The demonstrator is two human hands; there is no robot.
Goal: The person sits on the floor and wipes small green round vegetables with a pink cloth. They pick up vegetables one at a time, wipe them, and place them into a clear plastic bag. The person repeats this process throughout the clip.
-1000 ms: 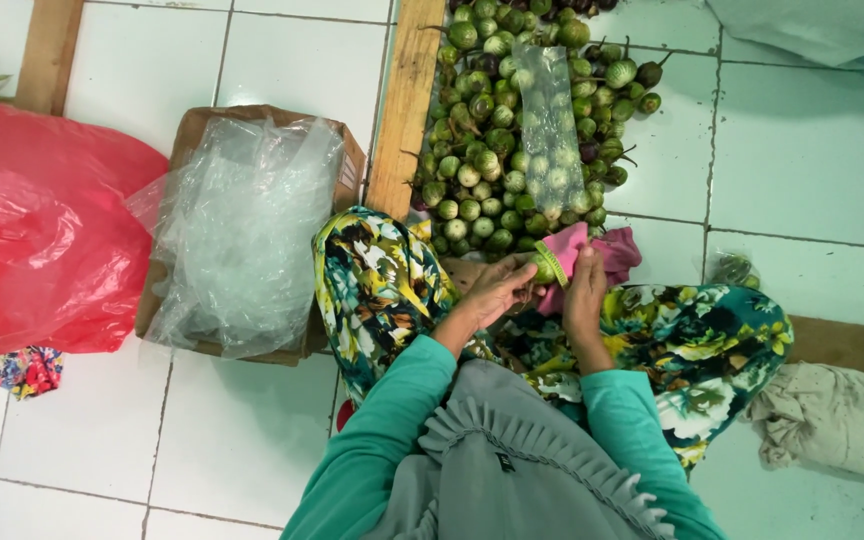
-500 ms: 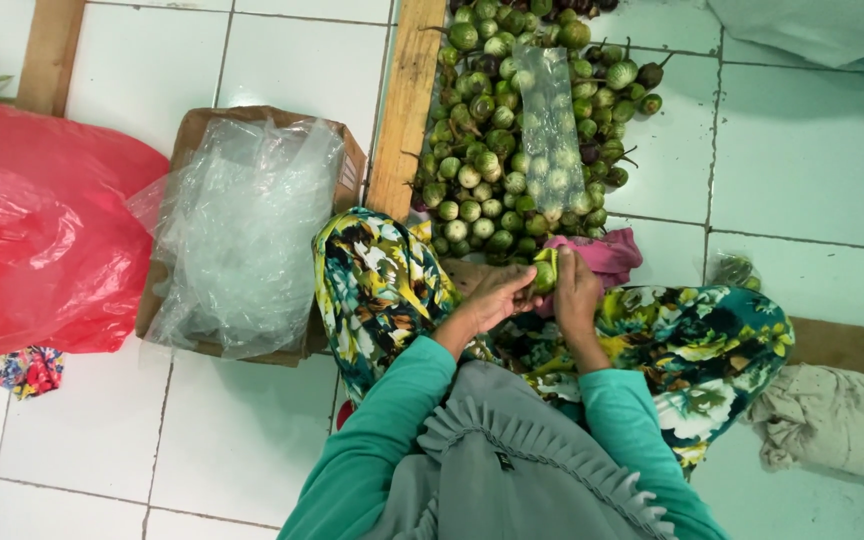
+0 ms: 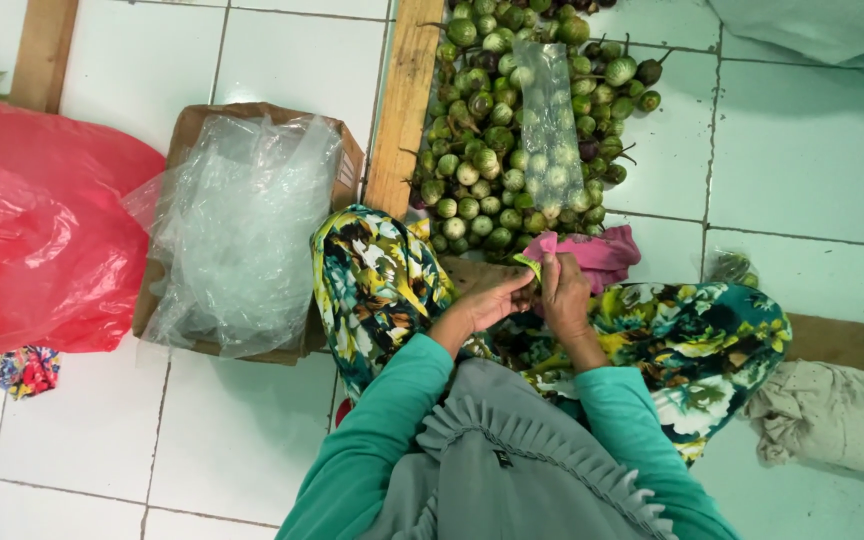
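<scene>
My left hand (image 3: 492, 300) and right hand (image 3: 564, 292) meet over my lap, both pinching a small green strip (image 3: 528, 263) between the fingertips. Just beyond lies a pink cloth (image 3: 602, 255), then the pile of small green eggplants (image 3: 502, 130). Box of clear plastic bags (image 3: 242, 230) at left.

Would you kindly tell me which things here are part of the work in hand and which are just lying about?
In hand: left hand and right hand on a small green piece; eggplant pile; clear bag on it.

Lying about: red bag; box of plastic; pink cloth; sack.
</scene>
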